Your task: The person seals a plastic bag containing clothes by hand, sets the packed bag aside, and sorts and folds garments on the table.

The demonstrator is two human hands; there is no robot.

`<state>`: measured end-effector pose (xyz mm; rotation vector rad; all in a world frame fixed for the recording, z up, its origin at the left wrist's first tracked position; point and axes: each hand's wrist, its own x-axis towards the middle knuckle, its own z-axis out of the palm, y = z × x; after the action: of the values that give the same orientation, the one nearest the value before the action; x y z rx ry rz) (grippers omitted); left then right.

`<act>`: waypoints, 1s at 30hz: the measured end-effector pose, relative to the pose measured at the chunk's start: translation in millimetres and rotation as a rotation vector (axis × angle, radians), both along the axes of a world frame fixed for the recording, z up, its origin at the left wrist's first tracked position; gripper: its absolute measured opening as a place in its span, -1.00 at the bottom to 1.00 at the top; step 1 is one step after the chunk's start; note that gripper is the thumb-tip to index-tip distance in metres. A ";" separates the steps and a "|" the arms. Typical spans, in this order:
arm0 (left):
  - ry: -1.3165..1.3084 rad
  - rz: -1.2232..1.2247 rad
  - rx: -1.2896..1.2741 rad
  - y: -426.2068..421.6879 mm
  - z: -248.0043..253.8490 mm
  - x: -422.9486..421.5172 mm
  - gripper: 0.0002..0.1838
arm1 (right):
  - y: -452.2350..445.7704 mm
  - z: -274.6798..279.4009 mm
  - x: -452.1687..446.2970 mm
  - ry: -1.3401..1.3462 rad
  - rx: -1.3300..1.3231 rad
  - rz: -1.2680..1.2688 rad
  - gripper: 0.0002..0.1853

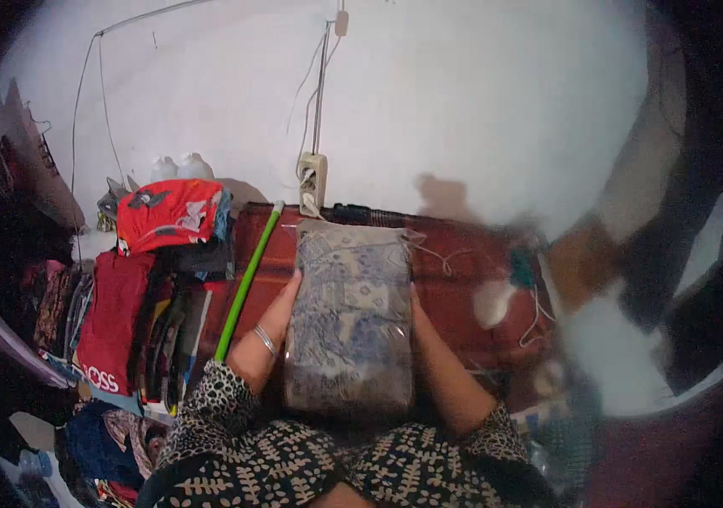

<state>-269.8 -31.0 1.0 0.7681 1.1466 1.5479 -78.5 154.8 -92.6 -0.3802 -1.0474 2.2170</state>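
Upright in front of my body is a clear plastic package of folded cloth, patterned in blue and beige. My left hand presses along its left side, a bangle at the wrist. On the opposite side, my right hand grips the package's edge. The fingers of both hands are mostly hidden behind it. A thin pale cord shows near the upper right corner of the package; whether it is attached, I cannot tell.
Behind the package lies a dark red suitcase-like surface. A green pole leans left of my left hand. Stacked clothes, including a red shirt and a red printed cloth, stand at left. A power strip hangs on the wall.
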 end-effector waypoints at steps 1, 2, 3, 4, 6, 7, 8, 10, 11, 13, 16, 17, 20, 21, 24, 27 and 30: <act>0.089 0.014 0.041 0.6 4.7 -0.9 -0.24 | -5.2 18.1 3.0 0.004 0.002 -0.001 -0.16; 0.085 0.013 0.038 1.9 10.6 -2.2 -0.24 | -13.1 33.6 14.3 0.012 -0.004 -0.011 -0.14; 0.221 0.078 0.128 3.2 13.0 -2.1 -0.23 | -18.1 44.2 24.6 0.015 -0.010 -0.022 -0.12; 0.353 0.138 0.221 1.5 20.8 0.4 -0.23 | -6.6 37.0 28.5 0.001 -0.012 -0.031 -0.12; 0.448 0.185 0.241 -3.8 35.3 8.9 -0.18 | 24.0 26.2 28.1 0.613 -0.038 0.632 -0.13; 0.564 0.245 0.346 -6.2 40.4 14.1 -0.15 | 30.0 26.6 25.2 0.793 -0.047 0.871 -0.13; 0.684 0.303 0.450 -7.3 43.2 16.3 -0.12 | 27.3 19.1 33.0 0.693 -0.016 0.647 -0.13; 0.748 0.317 0.511 -11.1 44.6 15.4 -0.06 | 7.8 33.4 41.3 0.410 -0.014 0.228 -0.14; 0.810 0.321 0.581 -17.3 44.6 15.2 0.01 | -2.9 39.4 44.0 0.364 -0.009 0.164 -0.14; 0.804 0.311 0.587 -23.5 34.3 12.3 0.07 | -17.4 40.6 49.8 0.296 -0.010 0.075 -0.15; 0.816 0.287 0.569 -39.1 6.3 3.9 0.15 | -38.3 34.7 58.8 0.245 0.009 0.024 -0.15; 0.829 0.272 0.528 -45.3 -4.0 2.5 0.17 | -45.2 30.2 62.9 0.234 0.020 0.015 -0.15; 0.744 0.185 0.609 -74.4 9.8 32.2 0.15 | -60.0 16.3 73.1 0.168 0.097 -0.010 -0.15; 0.781 0.155 0.594 -78.2 10.2 30.7 0.15 | -62.4 12.3 75.8 0.145 0.133 -0.020 -0.14; 1.036 0.166 0.535 -83.6 5.3 26.3 0.16 | -64.6 7.2 88.9 0.081 0.318 -0.094 -0.14; 0.981 0.178 0.511 -85.7 -12.2 15.4 0.18 | -71.8 11.1 108.1 0.066 0.463 -0.219 -0.12; 0.960 0.194 0.475 -101.4 4.2 25.3 0.20 | -119.5 69.5 130.6 0.315 -0.062 -0.335 -0.42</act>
<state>-244.5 -132.5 5.2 1.8985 1.5611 1.6637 52.1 35.3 -23.1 -0.2054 -0.6917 1.9320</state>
